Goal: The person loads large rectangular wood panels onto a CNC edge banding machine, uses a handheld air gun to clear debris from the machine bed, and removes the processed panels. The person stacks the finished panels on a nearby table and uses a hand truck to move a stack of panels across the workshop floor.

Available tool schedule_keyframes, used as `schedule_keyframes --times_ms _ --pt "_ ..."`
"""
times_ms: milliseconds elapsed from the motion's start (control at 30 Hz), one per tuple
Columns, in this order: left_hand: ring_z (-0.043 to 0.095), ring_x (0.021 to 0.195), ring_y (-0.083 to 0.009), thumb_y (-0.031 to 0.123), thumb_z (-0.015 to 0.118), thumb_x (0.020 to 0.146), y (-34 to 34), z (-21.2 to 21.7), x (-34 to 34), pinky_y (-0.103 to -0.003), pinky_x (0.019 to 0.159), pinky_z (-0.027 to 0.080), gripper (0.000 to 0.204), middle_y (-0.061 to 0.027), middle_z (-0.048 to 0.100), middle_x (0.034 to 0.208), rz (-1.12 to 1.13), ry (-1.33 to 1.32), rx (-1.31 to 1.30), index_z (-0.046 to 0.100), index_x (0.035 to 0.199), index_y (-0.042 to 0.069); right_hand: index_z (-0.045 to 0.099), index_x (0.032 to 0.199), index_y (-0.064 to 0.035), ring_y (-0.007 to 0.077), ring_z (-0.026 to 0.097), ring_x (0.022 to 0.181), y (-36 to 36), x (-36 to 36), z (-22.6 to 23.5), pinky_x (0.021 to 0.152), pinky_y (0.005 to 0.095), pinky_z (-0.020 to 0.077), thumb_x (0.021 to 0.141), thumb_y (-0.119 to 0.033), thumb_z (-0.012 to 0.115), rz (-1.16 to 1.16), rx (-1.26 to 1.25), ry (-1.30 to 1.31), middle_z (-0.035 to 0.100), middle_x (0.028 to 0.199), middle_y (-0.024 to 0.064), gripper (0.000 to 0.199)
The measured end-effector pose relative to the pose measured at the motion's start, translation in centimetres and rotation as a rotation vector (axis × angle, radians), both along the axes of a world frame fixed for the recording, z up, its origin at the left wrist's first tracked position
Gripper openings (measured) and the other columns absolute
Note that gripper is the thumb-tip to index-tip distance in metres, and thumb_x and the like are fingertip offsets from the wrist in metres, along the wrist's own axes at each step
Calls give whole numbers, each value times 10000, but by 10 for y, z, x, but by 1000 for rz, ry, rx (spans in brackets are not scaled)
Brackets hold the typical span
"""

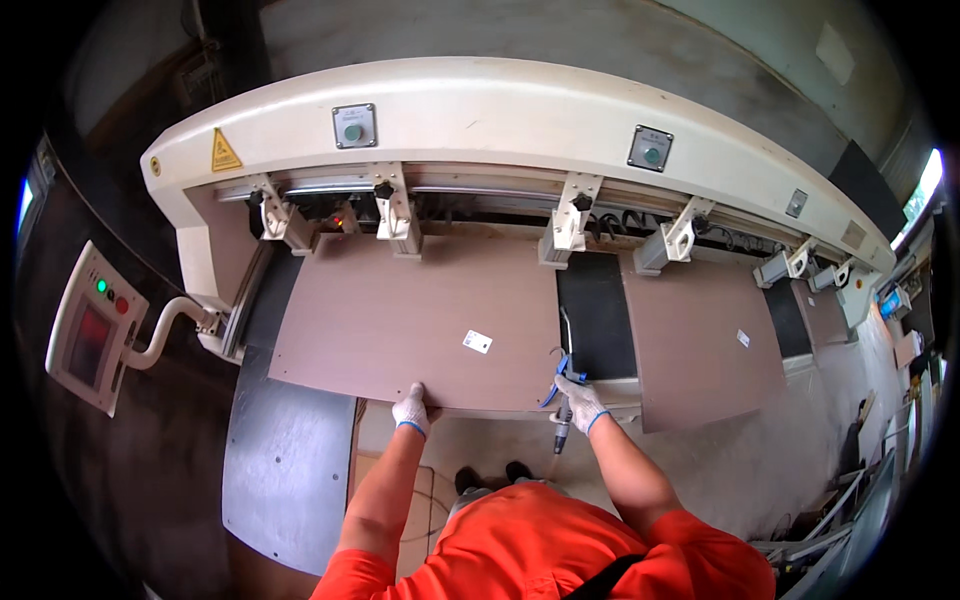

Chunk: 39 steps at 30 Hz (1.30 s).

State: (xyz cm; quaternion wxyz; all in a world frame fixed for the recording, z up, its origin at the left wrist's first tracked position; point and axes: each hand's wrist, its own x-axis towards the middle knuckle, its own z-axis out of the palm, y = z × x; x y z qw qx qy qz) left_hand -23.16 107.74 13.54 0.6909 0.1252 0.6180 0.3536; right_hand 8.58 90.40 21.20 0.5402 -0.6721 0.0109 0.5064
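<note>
A large brownish-pink board [420, 310] lies flat on the machine bed, a white label [477, 342] on its top. At its near edge my gloved left hand [411, 410] grips it, thumb on top and the other fingers mostly under the rim. My gloved right hand [582, 397] is closed round a blue air blow gun [562, 378] just past the board's right end. The gun's thin nozzle points away from me over the dark bed, and a dark hose fitting [562, 437] hangs below it.
A long cream machine beam [480, 110] spans the back, with several clamps such as this one [568, 225] beneath it. A second board [700, 345] lies to the right. On the left are a control panel [96, 330] and a grey metal plate [285, 470].
</note>
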Motion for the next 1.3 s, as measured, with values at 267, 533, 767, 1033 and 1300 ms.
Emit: schedule_keyframes --times_ms 267,533,767,1033,1300 --pt "716 850 -306 368 705 977 4 -15 -8 -513 693 596 301 -88 731 1017 -42 -70 -17 666 1167 137 671 948 -19 379 704 705 33 67 180 626 471 526 984 -449 648 -122 133 -1279 681 717 189 432" --pt "694 792 -283 416 672 1001 10 -26 -9 -496 699 577 274 -78 735 971 -58 -66 3 683 1094 159 686 1101 -2 468 699 936 49 87 270 804 530 551 946 -381 655 81 -195 -1370 720 942 282 411" --pt "671 741 -307 463 693 980 -10 -22 6 -487 698 575 340 -96 711 913 -78 -65 15 667 1055 132 714 1020 -15 448 706 860 -71 47 198 749 506 547 917 -426 674 384 -219 -1019 709 857 271 426" --pt "603 899 -245 512 678 971 -26 -44 42 -497 827 555 345 -12 645 978 -91 -125 62 659 1090 189 715 994 -34 369 721 817 -268 92 73 742 464 551 888 -472 642 435 -420 -701 732 846 192 456" --pt "550 654 -164 604 567 1010 -109 -39 134 -339 591 491 396 9 563 776 3 -357 181 561 906 222 579 775 -88 166 496 383 -377 341 23 370 368 372 958 -247 695 -762 -153 -585 536 570 19 269"
